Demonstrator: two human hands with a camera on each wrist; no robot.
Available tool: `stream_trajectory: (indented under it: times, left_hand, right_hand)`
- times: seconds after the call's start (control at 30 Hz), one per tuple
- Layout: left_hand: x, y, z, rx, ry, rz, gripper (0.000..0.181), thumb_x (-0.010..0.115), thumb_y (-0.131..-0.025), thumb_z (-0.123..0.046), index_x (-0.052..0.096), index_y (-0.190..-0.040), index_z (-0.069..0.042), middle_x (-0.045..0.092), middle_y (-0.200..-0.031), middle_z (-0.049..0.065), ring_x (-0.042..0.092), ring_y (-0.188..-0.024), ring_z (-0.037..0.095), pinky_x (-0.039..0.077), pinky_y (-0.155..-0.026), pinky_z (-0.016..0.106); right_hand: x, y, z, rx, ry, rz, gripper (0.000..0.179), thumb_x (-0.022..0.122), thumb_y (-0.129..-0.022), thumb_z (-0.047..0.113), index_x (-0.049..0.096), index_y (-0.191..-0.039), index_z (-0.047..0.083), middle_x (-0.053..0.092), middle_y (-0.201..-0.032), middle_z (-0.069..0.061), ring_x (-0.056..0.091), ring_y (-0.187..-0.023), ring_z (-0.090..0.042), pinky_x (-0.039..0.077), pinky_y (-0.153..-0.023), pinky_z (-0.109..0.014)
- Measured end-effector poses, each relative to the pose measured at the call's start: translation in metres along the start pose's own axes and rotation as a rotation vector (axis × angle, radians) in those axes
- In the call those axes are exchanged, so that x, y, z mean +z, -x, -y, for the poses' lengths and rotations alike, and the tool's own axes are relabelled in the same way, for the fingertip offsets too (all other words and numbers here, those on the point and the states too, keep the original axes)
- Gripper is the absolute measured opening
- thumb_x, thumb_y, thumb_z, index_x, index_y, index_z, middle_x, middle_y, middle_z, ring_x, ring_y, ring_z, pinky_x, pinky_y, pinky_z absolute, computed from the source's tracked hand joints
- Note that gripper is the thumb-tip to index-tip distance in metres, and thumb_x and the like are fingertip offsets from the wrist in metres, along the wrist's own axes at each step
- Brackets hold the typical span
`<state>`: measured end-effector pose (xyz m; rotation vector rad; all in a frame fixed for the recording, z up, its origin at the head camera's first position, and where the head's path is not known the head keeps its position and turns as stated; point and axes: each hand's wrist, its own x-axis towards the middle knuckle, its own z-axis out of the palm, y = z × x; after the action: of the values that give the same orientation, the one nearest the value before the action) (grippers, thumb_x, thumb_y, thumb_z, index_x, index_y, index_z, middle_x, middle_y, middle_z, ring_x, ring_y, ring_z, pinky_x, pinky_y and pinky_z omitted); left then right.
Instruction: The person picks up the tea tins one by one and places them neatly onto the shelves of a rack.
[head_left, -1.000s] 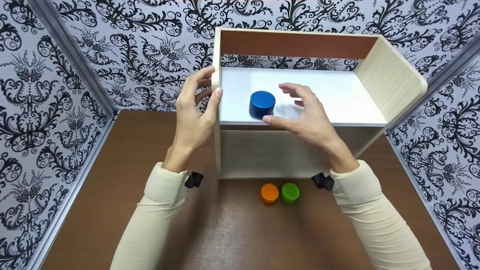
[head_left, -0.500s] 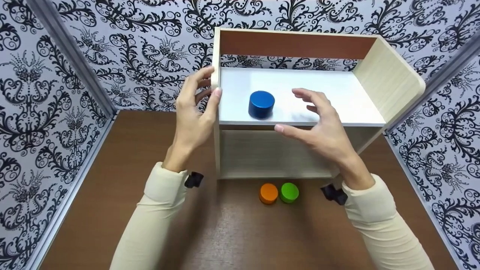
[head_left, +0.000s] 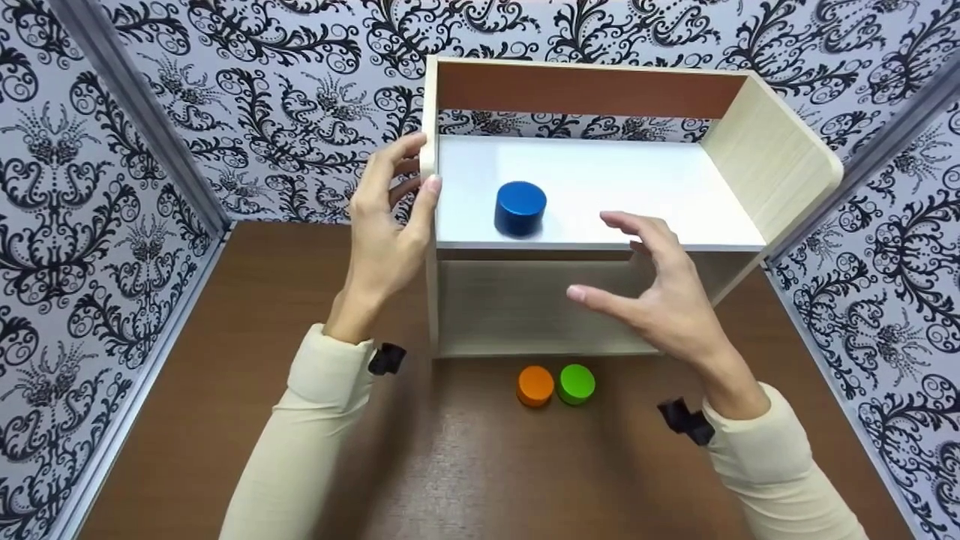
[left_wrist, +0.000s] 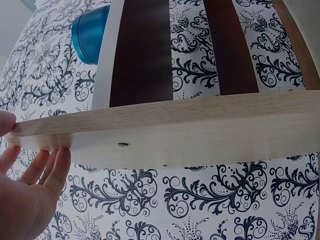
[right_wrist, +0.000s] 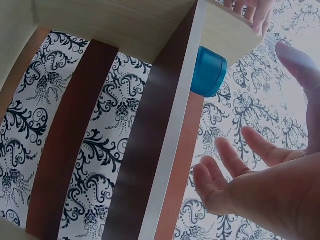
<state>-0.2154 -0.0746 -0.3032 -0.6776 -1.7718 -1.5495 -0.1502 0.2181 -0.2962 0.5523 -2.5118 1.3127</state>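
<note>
A blue cylindrical container (head_left: 520, 210) stands upright on the white upper board of a small wooden shelf (head_left: 780, 161), left of its middle. My left hand (head_left: 390, 225) grips the front edge of the shelf's left side panel, thumb on one face and fingers on the other, as the left wrist view also shows. In front of the shelf's right half hovers my right hand (head_left: 667, 300), thumb and fingers spread apart with nothing between them. The blue container is to its left, out of contact. In the right wrist view the right hand's fingers (right_wrist: 232, 157) appear loosely bent.
An orange cylinder (head_left: 535, 386) and a green cylinder (head_left: 576, 384) stand side by side on the brown tabletop (head_left: 480, 472), just in front of the shelf. Below the white board is an open lower compartment (head_left: 525, 307). Patterned wall panels (head_left: 285, 112) enclose the back and sides.
My right hand has drawn back from the blue container, moving right and toward me, its fingers spreading wider. The container stays on the board, and my left hand keeps its grip on the panel.
</note>
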Motion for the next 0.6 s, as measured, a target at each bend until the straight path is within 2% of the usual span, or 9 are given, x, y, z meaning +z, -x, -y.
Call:
stream_trajectory:
  times: [0.43,0.6]
  left_hand:
    - [0.000,0.000,0.000,-0.001,-0.015,0.001,0.039,0.059,-0.097,0.002,0.053,-0.135,0.006,0.057,-0.125,0.017,0.059,-0.113,0.023,0.057,-0.099,0.034]
    - [0.001,0.000,0.000,-0.008,-0.012,-0.004,0.039,0.059,-0.097,0.002,0.054,-0.136,0.005,0.058,-0.125,0.016,0.059,-0.113,0.023,0.057,-0.100,0.034]
  right_hand:
    - [-0.001,0.019,-0.009,0.028,0.012,0.014,0.080,0.091,-0.075,0.021,0.053,-0.145,0.009,0.049,-0.145,-0.003,0.040,-0.133,-0.024,0.031,-0.116,-0.055]
    - [0.001,0.024,-0.014,0.037,-0.008,0.027,0.080,0.089,-0.076,0.018,0.052,-0.146,0.009,0.047,-0.149,-0.004,0.038,-0.136,-0.024,0.026,-0.119,-0.061]
